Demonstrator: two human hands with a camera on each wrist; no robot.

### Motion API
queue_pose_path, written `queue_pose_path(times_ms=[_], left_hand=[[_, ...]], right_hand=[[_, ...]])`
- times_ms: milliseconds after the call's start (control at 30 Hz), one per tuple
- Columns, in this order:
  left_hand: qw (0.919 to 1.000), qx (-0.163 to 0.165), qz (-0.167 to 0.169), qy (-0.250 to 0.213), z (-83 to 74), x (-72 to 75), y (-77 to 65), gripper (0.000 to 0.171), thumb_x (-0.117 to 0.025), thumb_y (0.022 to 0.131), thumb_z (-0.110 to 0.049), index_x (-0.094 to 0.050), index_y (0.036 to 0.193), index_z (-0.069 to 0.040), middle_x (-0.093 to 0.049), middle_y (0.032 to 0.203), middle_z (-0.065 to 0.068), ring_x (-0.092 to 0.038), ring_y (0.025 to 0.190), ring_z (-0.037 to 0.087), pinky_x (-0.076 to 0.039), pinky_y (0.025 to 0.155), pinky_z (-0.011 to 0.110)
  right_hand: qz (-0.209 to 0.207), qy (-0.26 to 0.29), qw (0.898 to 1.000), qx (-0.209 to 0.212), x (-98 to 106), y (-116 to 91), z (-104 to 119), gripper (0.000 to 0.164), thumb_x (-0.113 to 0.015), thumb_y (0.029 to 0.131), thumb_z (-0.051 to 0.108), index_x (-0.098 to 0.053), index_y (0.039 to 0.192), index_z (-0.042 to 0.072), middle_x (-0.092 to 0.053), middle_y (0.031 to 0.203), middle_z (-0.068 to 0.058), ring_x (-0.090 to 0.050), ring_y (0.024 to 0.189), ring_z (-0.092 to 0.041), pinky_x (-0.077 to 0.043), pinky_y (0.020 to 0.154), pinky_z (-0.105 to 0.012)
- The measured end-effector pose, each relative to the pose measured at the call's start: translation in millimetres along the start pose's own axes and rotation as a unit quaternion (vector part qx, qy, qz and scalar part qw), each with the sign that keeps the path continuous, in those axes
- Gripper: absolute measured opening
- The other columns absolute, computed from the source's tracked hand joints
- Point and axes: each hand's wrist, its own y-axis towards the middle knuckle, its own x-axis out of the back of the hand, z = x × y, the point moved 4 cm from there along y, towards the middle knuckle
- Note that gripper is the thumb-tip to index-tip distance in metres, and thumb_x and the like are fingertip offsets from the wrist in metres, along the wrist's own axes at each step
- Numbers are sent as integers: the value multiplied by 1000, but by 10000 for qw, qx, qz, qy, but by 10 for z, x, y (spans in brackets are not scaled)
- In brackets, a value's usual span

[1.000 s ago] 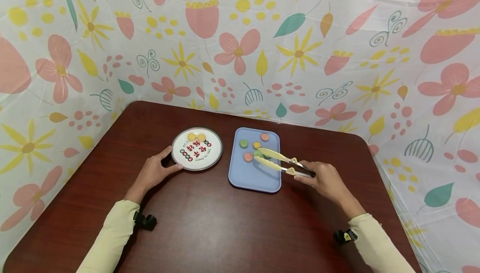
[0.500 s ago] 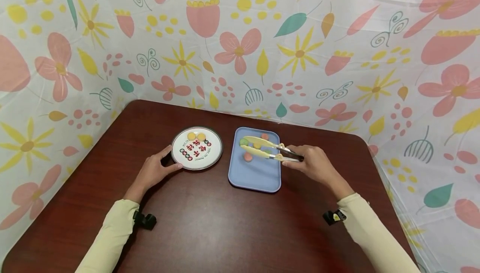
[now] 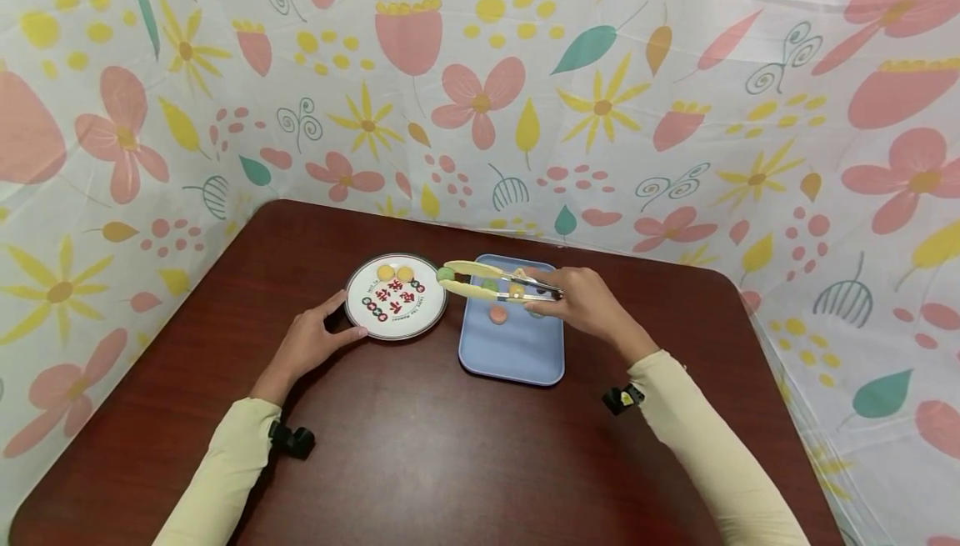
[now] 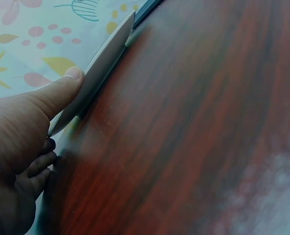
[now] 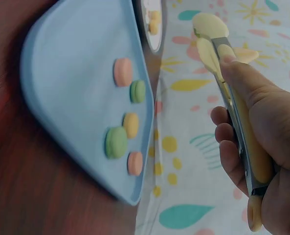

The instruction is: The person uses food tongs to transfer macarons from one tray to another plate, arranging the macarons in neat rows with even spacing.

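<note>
My right hand [image 3: 588, 300] grips a pair of tongs [image 5: 228, 98] with cream tips. In the head view the tips hold a green macaron [image 3: 446, 273] above the right rim of a white plate [image 3: 420, 318]. Two yellow macarons [image 3: 394, 273] lie at the back of that plate, which bears red lettering. My left hand [image 3: 303, 346] touches the plate's left and near rim with spread thumb and fingers; the left wrist view shows the thumb on the rim. Right of the plate is a blue tray [image 3: 512, 353] with several pink, green and yellow macarons [image 5: 116, 142].
Plate and tray stand side by side on a dark red-brown wooden table [image 3: 405, 454]. A floral cloth [image 3: 480, 162] hangs behind the table and along its sides. Black straps sit on both wrists.
My right hand has moved left with the tongs and lifted a green macaron from the tray to the plate's right edge. My left hand has stayed at the plate.
</note>
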Motion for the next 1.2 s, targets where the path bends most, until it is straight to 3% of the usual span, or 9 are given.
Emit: queue_pose_path(times_ms=[167, 500, 767, 1000, 1200], left_hand=[[10000, 19, 11, 15, 6, -2, 10, 96, -80, 86, -51, -38, 157, -2, -40, 159, 20, -38, 147, 39, -37, 115, 58], [10000, -80, -25, 10, -2, -5, 8, 94, -81, 86, -47, -38, 157, -2, -40, 159, 19, -38, 147, 39, -37, 115, 56], [10000, -96, -14, 11, 7, -33, 6, 98, -80, 85, -54, -38, 157, -3, -39, 160, 18, -37, 147, 38, -37, 115, 56], [9999, -113, -83, 15, 9, -16, 8, 97, -81, 85, -52, -39, 157, -3, -40, 159, 19, -39, 146, 38, -38, 115, 56], [9998, -146, -114, 25, 10, -16, 12, 95, -82, 85, -50, -40, 156, -2, -41, 158, 19, -40, 146, 38, -38, 114, 56]], right_hand=[[192, 87, 9998, 40, -69, 194, 53, 58, -81, 88, 39, -68, 134, 5, -77, 92, -10, -58, 69, -12, -45, 65, -32], [413, 205, 9989, 80, -238, 530, 172, 60, -78, 90, 44, -67, 136, 8, -74, 121, -11, -59, 70, -15, -45, 67, -33], [454, 234, 9985, 202, -428, 667, 259, 52, -81, 88, 36, -71, 132, 10, -76, 116, -8, -72, 89, -21, -56, 74, -38], [528, 94, 9980, 347, -582, 808, 355, 54, -78, 90, 44, -72, 130, 9, -74, 121, -9, -72, 102, -24, -58, 90, -43], [674, -123, 9966, 468, -695, 901, 442, 55, -76, 91, 45, -71, 131, 7, -76, 115, -9, -72, 99, -24, -58, 85, -40]])
